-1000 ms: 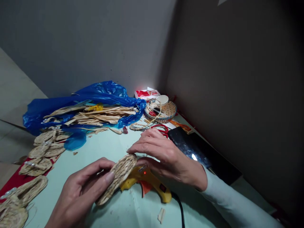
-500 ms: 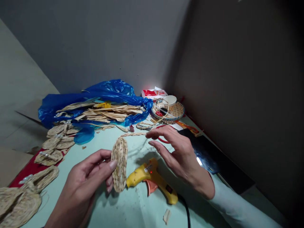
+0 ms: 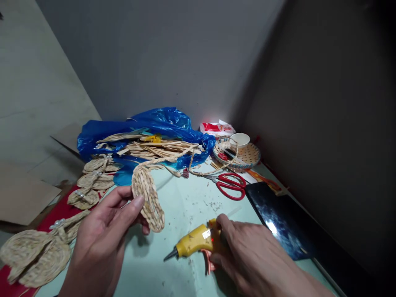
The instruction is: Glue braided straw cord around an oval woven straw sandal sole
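Note:
Between thumb and fingers, my left hand (image 3: 108, 231) holds a flat oval of coiled straw braid (image 3: 148, 200), tilted above the table. A loose tail of the straw braid runs from its top toward the back right. My right hand (image 3: 244, 247) is closed around the handle of a yellow glue gun (image 3: 194, 241), which has a lit red light. The gun's dark nozzle points left, below the straw oval and apart from it. Its orange trigger (image 3: 208, 262) shows under the body; my fingers hide most of the handle.
Woven straw pieces with pearly beads (image 3: 40, 255) line the left edge on red material. Behind lie a blue plastic bag (image 3: 173, 119) and dry straw strips (image 3: 157, 148). Red-handled scissors (image 3: 230, 186), a round basket (image 3: 252, 159), a white bowl (image 3: 240, 139) and a dark glossy tablet-like panel (image 3: 272, 218) are at right.
My right hand has left the braid's tail and come down onto the glue gun, now gripping it. The straw oval has tilted in my left hand. The camera view has shifted.

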